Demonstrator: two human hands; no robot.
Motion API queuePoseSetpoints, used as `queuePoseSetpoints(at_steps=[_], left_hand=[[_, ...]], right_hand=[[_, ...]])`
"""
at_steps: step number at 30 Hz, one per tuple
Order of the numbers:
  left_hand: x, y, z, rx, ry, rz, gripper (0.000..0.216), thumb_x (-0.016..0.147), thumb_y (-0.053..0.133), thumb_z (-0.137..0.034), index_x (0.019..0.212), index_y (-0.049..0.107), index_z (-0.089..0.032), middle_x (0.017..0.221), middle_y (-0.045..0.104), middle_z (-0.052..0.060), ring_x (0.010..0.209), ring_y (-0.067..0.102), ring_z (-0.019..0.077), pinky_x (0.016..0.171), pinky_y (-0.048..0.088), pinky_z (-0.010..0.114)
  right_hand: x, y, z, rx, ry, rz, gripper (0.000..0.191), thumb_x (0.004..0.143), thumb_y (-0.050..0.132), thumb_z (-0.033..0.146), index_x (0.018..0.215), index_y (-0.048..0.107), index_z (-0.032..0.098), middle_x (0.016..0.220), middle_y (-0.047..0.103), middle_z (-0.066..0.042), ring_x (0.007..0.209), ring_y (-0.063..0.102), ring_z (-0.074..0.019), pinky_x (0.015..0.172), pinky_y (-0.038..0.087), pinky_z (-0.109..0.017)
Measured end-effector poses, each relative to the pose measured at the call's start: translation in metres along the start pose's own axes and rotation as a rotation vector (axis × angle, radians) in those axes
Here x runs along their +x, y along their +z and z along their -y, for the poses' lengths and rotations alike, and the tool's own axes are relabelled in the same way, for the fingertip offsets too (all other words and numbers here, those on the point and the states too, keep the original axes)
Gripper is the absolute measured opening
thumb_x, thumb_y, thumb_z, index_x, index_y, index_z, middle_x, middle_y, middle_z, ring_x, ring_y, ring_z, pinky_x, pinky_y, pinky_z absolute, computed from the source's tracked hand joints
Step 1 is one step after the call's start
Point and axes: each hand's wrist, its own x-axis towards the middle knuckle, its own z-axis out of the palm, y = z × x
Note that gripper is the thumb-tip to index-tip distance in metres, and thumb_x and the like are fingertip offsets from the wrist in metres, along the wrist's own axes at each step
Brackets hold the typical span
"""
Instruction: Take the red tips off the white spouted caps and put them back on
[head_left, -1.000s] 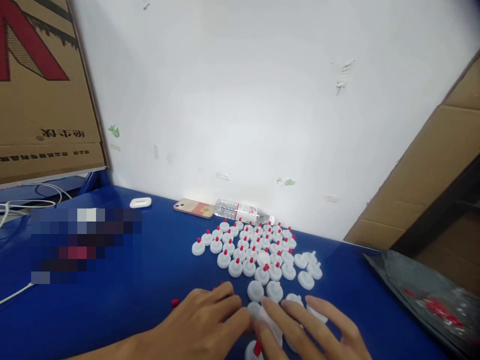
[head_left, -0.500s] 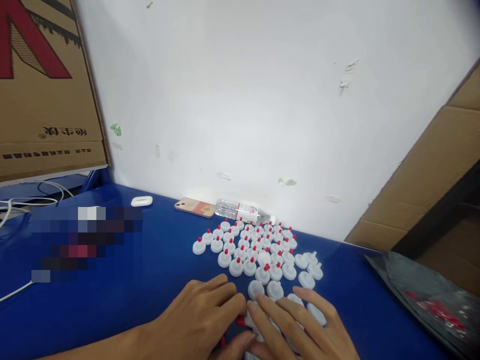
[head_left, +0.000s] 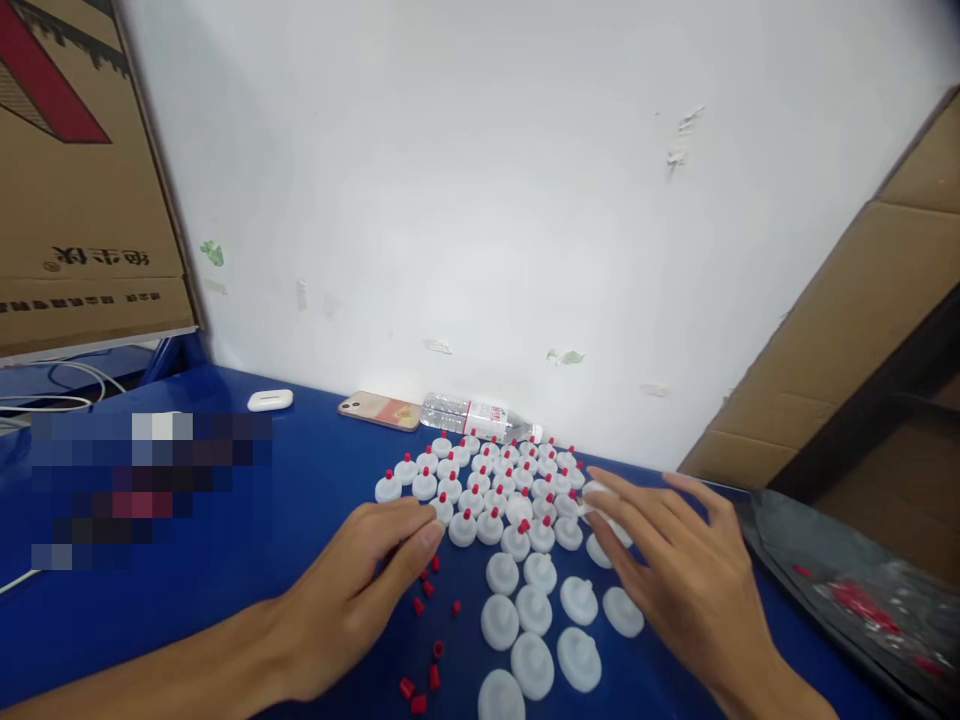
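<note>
blue counter (head_left: 315, 470), white wall (head_left: 480, 200) behind. left grip (head_left: 345, 580) nearly pinched beside red-capped discs (head_left: 463, 530); can't tell if it's holding anything. right grip (head_left: 682, 570) loosely curled over white pieces, hold unclear. plain discs (head_left: 532, 665) sit nearside, between grips; loose red caps (head_left: 427, 589) just beside left grip. risk: sideways finger sweep could topple packed discs, roll caps.

Hands (head_left: 345, 580) (head_left: 694, 570) near white discs (head_left: 532, 665), loose red caps (head_left: 434, 677), blue table (head_left: 150, 605)
</note>
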Motion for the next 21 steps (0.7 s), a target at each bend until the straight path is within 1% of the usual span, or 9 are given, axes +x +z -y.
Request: queuePoseSetpoints(at_steps=[2,4,6,9,11,15,18,21], left_hand=[[0.006,-0.005,0.009,0.023,-0.003,0.018,0.039,0.107,0.030,-0.032,0.071,0.040,-0.020,0.065,0.044,-0.005,0.060,0.040,0.0113,0.060,0.034,0.025],[0.010,-0.007,0.017,0.062,0.004,0.029,0.035,0.106,0.031,-0.030,0.075,0.043,-0.020,0.068,0.046,-0.005,0.061,0.041,0.0117,0.061,0.035,0.026],[0.013,-0.009,0.024,0.132,0.027,0.047,0.029,0.104,0.034,-0.026,0.079,0.048,-0.020,0.072,0.051,-0.003,0.064,0.045,0.0124,0.064,0.037,0.026],[0.014,-0.009,0.030,0.261,0.077,0.106,0.021,0.100,0.040,-0.021,0.088,0.058,-0.019,0.085,0.060,0.001,0.074,0.054,0.0146,0.069,0.040,0.027],[0.014,-0.007,0.031,0.324,0.098,0.138,0.021,0.098,0.043,-0.019,0.094,0.063,-0.020,0.091,0.062,0.003,0.077,0.057,0.0155,0.068,0.041,0.027],[0.013,-0.005,0.031,0.376,0.123,0.156,0.023,0.097,0.045,-0.017,0.099,0.068,-0.021,0.092,0.061,0.004,0.074,0.058,0.0146,0.065,0.043,0.025],[0.011,-0.004,0.033,0.372,0.143,0.165,0.023,0.097,0.047,-0.016,0.107,0.067,-0.022,0.095,0.063,0.004,0.082,0.061,0.0168,0.073,0.047,0.027],[0.011,-0.002,0.038,0.367,0.161,0.155,0.024,0.097,0.052,-0.017,0.118,0.063,-0.023,0.102,0.067,0.005,0.090,0.063,0.0190,0.082,0.047,0.031]], right_hand=[[0.001,0.002,-0.004,0.035,0.022,0.045,0.013,0.098,0.056,0.019,0.102,0.067,0.022,0.118,0.073,-0.004,0.091,0.068,-0.0213,0.099,0.039,-0.047],[0.002,0.003,-0.001,0.057,-0.002,0.090,0.013,0.098,0.054,0.021,0.100,0.067,0.022,0.122,0.070,-0.006,0.101,0.064,-0.0254,0.098,0.039,-0.047],[0.002,0.003,0.004,0.073,-0.031,0.121,0.014,0.098,0.054,0.022,0.097,0.068,0.022,0.118,0.070,-0.008,0.104,0.061,-0.0273,0.095,0.040,-0.046],[0.001,0.003,0.006,0.094,-0.051,0.189,0.018,0.099,0.051,0.024,0.092,0.067,0.023,0.096,0.069,-0.006,0.093,0.059,-0.0247,0.092,0.040,-0.044],[-0.001,0.006,0.004,0.110,-0.063,0.267,0.023,0.101,0.046,0.026,0.090,0.066,0.023,0.087,0.066,-0.004,0.087,0.057,-0.0230,0.091,0.039,-0.044],[-0.005,0.011,-0.005,0.168,-0.091,0.395,0.029,0.104,0.042,0.029,0.088,0.065,0.023,0.084,0.064,-0.003,0.086,0.058,-0.0210,0.095,0.037,-0.044],[-0.006,0.013,-0.008,0.198,-0.104,0.426,0.028,0.104,0.044,0.031,0.088,0.066,0.023,0.082,0.065,-0.002,0.084,0.060,-0.0193,0.099,0.036,-0.045],[-0.007,0.014,-0.009,0.202,-0.106,0.416,0.028,0.104,0.044,0.032,0.090,0.067,0.023,0.083,0.067,-0.002,0.084,0.062,-0.0192,0.100,0.036,-0.046]])
